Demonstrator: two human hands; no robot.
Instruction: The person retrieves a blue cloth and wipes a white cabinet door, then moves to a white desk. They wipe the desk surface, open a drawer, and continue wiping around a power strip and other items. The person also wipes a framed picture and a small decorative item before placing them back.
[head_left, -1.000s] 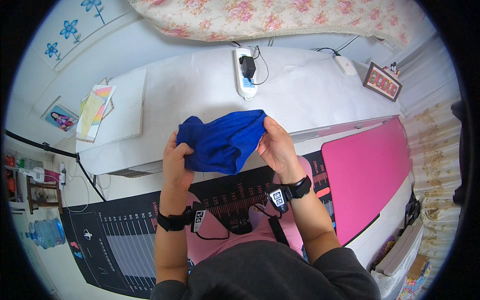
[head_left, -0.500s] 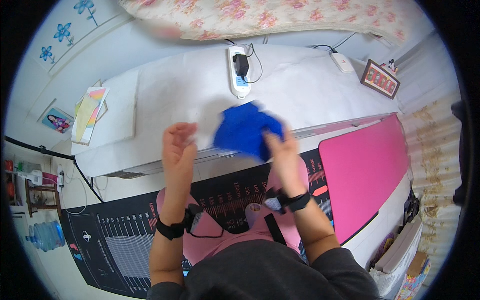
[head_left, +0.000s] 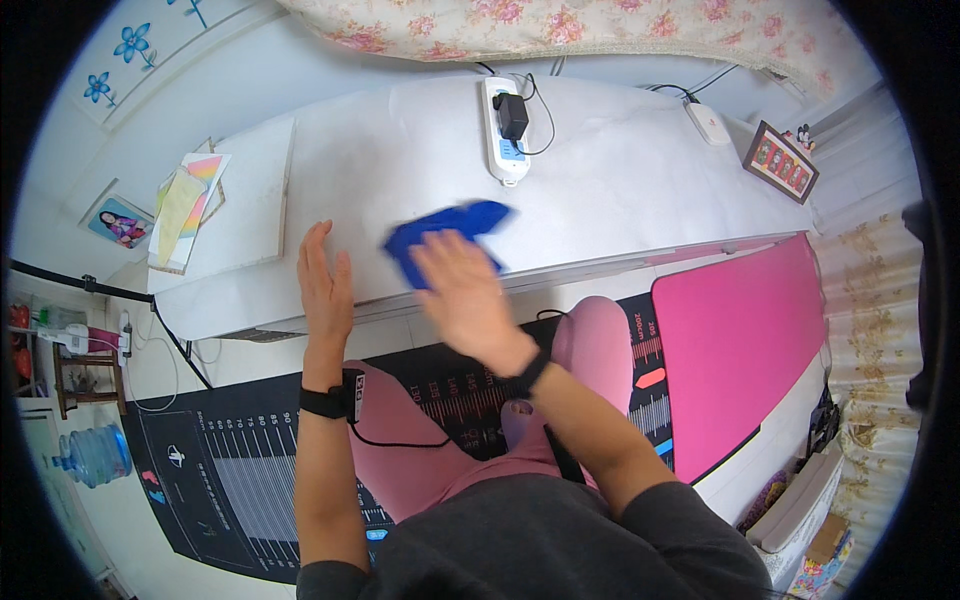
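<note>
A blue cloth, crumpled and a little blurred, is at the near side of the white tabletop. Over its lower part lies my right hand, palm down with the fingers stretched out, hiding some of the fabric. My left hand is open at the table's front edge, fingers pointing away from me and nothing in it. A gap separates it from the cloth. Each wrist wears a black band.
A white power strip with a black plug stands behind the cloth. Papers rest on a white board at the left. A small white box and a picture frame are at the right. A pink mat lies below.
My right hand has moved left and flattened onto the cloth, which it was holding up by its right side. The cloth has shifted left. My left hand has moved slightly left.
</note>
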